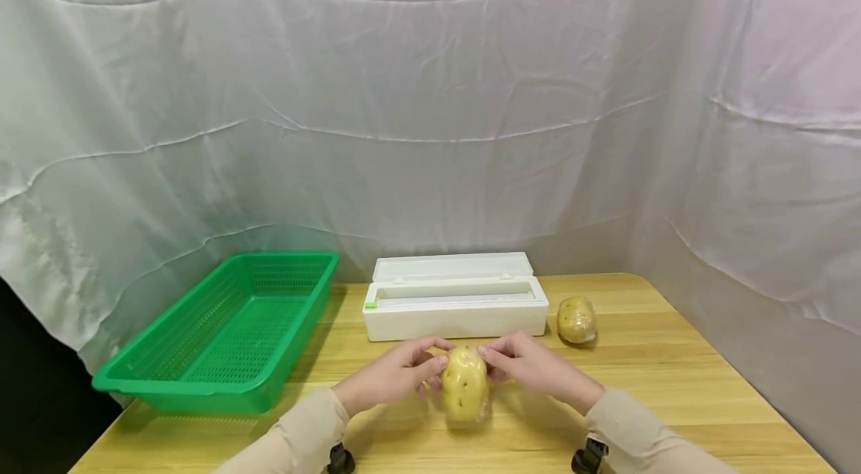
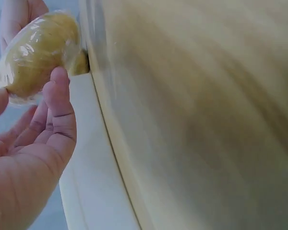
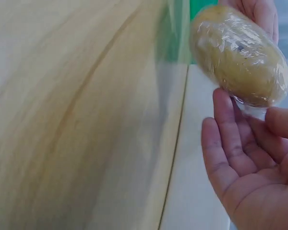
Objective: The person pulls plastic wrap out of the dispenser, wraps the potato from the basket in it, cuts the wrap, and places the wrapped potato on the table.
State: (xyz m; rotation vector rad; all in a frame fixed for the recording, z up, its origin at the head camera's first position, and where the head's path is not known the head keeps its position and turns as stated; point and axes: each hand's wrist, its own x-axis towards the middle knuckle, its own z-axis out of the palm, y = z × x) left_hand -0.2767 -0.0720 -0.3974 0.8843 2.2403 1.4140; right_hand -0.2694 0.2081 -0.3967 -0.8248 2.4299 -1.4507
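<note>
A potato [image 1: 466,384] wrapped in clear film is held between the two hands, in front of a white box. My left hand [image 1: 406,375] grips its left side near the upper end; in the left wrist view the thumb and a fingertip press on the wrapped potato [image 2: 41,52]. From the other side my right hand [image 1: 531,367] pinches the film-covered potato [image 3: 240,55], with the thumb at its end and fingertips beneath, as the right wrist view shows. The film looks glossy and creased, and bunches a little at the end near the right thumb.
The lid of the white box [image 1: 457,321] is up, and a roll lies inside. Right of it sits a second wrapped potato [image 1: 576,320]. A green perforated basket [image 1: 262,395] stands on the left of the wooden table [image 1: 673,392]. Pale curtains [image 1: 430,122] hang behind.
</note>
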